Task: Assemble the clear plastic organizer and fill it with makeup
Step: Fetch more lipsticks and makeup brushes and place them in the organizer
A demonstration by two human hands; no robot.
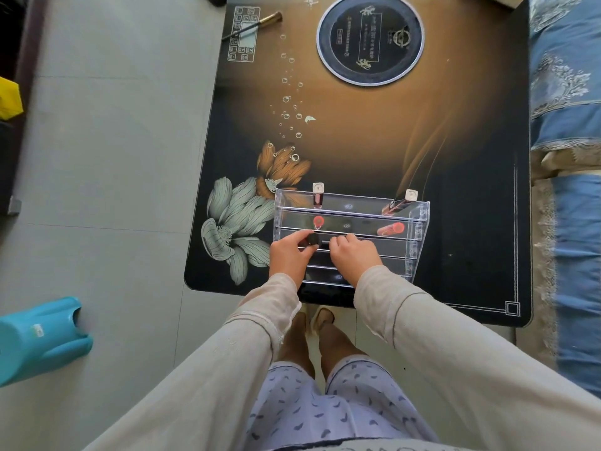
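Clear stepped plastic organizer (351,222) sits at the near edge of the glossy table (455,141). At its third tier, left hand (289,255) pinches round black cap (313,239). The right hand (354,252) is curled just beside it, grip unclear.

Dark glossy surface (455,222), brown glow at centre, thin white border line along right and near edges. Printed on it: pale grey-green flowers (240,219) near left, an orange flower (281,170) just beyond them, a trail of white bubbles (287,99) rising toward the far side. Far centre: round black disc (370,39) with pale rim and printed text. Far left: white printed control panel (244,34). Grey tiled floor (113,157) to the left. Turquoise plastic stool (39,336) on it, near left. Yellow object (9,97) at left edge, cut off. Blue patterned cover (566,109) with lace trim along the right.
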